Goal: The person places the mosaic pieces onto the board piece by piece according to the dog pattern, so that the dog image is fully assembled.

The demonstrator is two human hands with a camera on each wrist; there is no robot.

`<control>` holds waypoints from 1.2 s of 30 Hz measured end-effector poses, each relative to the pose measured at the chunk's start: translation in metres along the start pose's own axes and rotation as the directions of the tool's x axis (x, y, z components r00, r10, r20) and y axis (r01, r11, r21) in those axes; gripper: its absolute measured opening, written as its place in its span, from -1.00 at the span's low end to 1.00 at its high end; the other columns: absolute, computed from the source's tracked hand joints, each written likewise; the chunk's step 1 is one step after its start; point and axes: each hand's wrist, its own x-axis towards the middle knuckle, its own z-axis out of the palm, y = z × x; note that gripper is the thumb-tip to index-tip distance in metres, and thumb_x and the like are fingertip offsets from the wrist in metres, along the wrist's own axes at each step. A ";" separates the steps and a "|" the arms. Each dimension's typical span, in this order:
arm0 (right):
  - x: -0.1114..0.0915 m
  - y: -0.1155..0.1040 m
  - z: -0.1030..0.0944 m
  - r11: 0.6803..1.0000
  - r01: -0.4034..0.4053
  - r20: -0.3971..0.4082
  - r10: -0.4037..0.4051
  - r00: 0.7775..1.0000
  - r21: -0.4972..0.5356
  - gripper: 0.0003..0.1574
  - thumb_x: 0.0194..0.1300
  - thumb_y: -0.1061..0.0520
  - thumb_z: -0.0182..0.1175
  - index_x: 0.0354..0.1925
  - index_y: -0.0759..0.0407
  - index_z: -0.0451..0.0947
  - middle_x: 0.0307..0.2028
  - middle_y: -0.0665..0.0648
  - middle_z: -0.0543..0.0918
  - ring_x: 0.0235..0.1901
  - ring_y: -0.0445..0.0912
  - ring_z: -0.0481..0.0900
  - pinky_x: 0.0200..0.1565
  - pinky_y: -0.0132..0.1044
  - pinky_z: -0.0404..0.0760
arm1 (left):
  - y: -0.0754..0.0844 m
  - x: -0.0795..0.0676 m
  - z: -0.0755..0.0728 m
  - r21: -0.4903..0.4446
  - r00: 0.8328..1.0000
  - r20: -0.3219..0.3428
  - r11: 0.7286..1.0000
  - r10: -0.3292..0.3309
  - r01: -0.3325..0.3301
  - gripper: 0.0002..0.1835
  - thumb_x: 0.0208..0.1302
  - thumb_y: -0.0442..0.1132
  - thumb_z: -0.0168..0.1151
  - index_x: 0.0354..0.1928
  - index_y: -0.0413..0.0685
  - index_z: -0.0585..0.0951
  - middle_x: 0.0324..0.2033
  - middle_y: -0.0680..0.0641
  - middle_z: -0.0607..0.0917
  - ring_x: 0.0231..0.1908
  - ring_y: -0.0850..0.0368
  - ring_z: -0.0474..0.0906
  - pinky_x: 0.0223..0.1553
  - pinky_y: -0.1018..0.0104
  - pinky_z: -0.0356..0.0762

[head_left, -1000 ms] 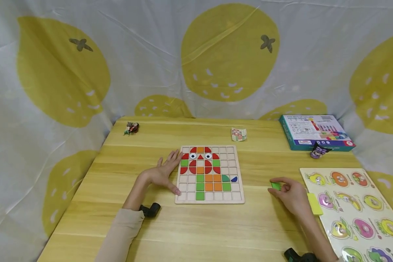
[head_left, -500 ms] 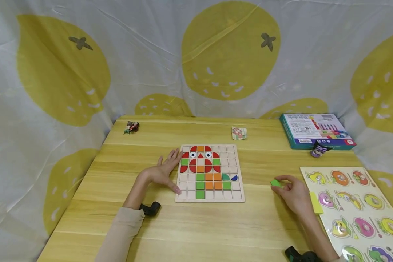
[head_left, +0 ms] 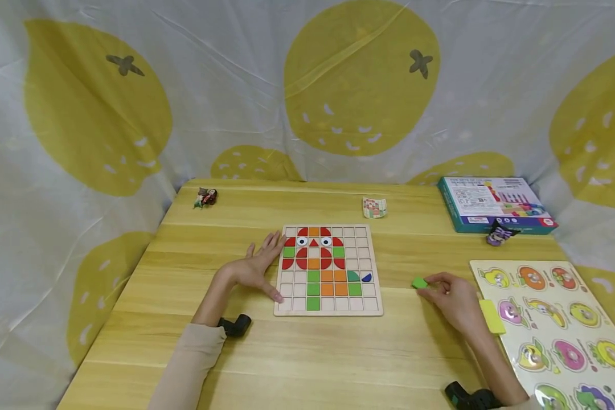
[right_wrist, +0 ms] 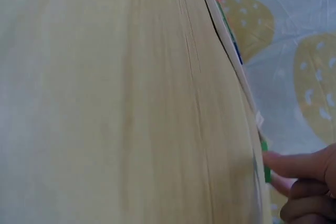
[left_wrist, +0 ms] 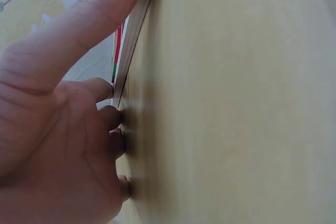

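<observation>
A wooden grid board [head_left: 290,289] lies in the middle of the table, with red, orange and green pieces set in its cells. My left hand [head_left: 252,272] spreads along the board's left edge, thumb on the near left corner; the left wrist view shows the thumb [left_wrist: 79,30] against the rim. Right of the board, my right hand [head_left: 453,299] pinches a small green block [head_left: 419,282] between thumb and fingers; the green block [right_wrist: 266,161] also shows at the fingertips in the right wrist view. A blue rounded piece [head_left: 366,278] sits in a right-hand cell, beside a dark green quarter-round piece [head_left: 353,276].
A fruit puzzle board [head_left: 535,330] lies at the right, a yellow block [head_left: 492,317] at its left edge. Behind it are a boxed set [head_left: 497,202] and a purple figurine [head_left: 499,233]. A pattern card [head_left: 374,208] and another figurine [head_left: 205,197] lie at the back.
My right hand has shifted slightly left with the green block, which now shows more clearly at the fingertips. My left hand stays at the board's edge.
</observation>
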 end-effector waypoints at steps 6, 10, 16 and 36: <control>0.003 -0.032 0.022 0.975 0.143 0.204 -0.177 0.963 0.171 -0.73 0.10 0.06 0.42 -0.19 0.06 0.70 -0.64 -0.03 0.31 -0.64 -0.28 0.21 -0.61 -0.45 0.22 | -0.001 -0.002 0.000 -0.016 1.000 -0.004 1.000 0.004 -0.004 0.53 -0.27 0.17 0.58 0.52 -0.03 -0.37 0.50 -0.22 -0.49 0.49 -0.21 -0.60 0.37 -0.40 -0.56; 0.002 -0.052 0.039 0.963 0.146 0.338 -0.218 0.916 0.228 -0.74 0.02 0.06 0.47 -0.25 0.03 0.72 -0.64 -0.03 0.32 -0.62 -0.27 0.25 -0.61 -0.49 0.19 | 0.000 -0.001 0.001 -0.020 1.000 -0.003 1.000 0.011 -0.011 0.52 -0.26 0.17 0.58 0.52 -0.04 -0.36 0.50 -0.22 -0.49 0.49 -0.21 -0.61 0.36 -0.41 -0.57; -0.002 -0.062 0.053 0.973 0.095 0.385 -0.171 0.907 0.210 -0.73 -0.06 0.10 0.52 -0.30 0.03 0.73 -0.67 -0.02 0.27 -0.64 -0.21 0.21 -0.60 -0.48 0.11 | 0.001 0.000 0.004 -0.016 1.000 -0.001 1.000 0.013 -0.013 0.53 -0.26 0.17 0.58 0.52 -0.04 -0.37 0.50 -0.22 -0.48 0.50 -0.20 -0.60 0.37 -0.40 -0.56; 0.000 -0.075 0.056 0.989 0.094 0.314 -0.126 0.941 0.116 -0.74 -0.17 0.11 0.57 -0.41 0.01 0.73 -0.71 -0.02 0.32 -0.64 -0.19 0.24 -0.60 -0.44 0.11 | -0.001 0.002 0.004 -0.015 1.000 -0.013 1.000 0.017 -0.018 0.55 -0.29 0.15 0.60 0.52 -0.07 -0.37 0.49 -0.21 -0.50 0.49 -0.21 -0.60 0.36 -0.41 -0.57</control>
